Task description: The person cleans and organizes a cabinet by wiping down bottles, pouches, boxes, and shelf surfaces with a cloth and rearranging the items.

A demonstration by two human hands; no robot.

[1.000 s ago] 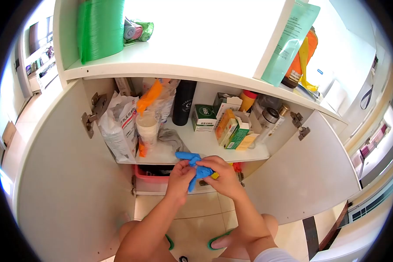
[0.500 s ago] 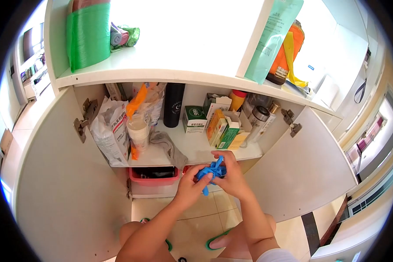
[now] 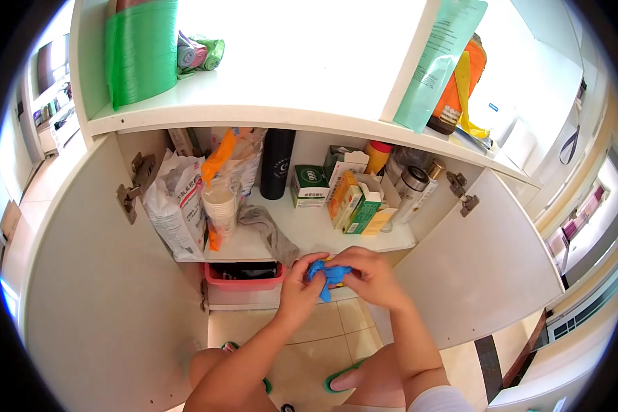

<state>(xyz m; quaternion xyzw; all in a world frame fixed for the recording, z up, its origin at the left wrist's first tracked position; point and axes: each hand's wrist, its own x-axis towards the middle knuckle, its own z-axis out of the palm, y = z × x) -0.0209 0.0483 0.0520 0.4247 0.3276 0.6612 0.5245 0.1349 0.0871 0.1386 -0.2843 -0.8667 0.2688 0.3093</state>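
While one grey cloth [image 3: 271, 233] lay left on the shelf [image 3: 309, 230], two hands [image 3: 299, 292] [image 3: 374, 278] pinched one crumpled blue bundle [image 3: 329, 273] between them.

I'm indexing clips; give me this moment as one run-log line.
left hand: fingers on crumpled blue bundle | right hand: fingers on same bundle | grey cloth: over shelf edge | cabinet doors: open

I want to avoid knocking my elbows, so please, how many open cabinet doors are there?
2: the left door, hinged at the left side of the cabinet, and the right door, hinged at its right side.
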